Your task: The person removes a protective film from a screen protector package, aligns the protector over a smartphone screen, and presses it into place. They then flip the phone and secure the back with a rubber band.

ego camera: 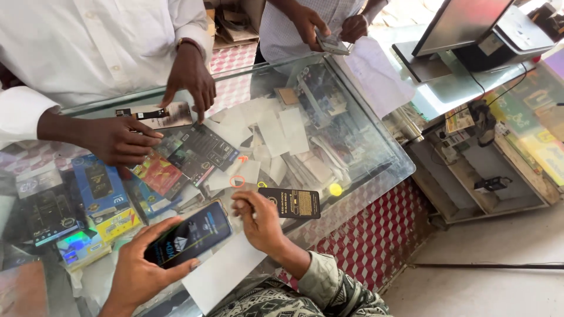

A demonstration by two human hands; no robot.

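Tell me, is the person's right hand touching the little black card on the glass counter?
Apart. In the head view, the right hand rests left of the black card, with a strip of glass counter showing between them.

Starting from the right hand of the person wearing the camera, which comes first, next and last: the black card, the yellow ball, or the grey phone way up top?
From the right hand, in the head view:
1. Black card, just to its right on the glass.
2. Yellow ball, farther right, near the counter's edge.
3. Grey phone, far up top, in another person's hands.
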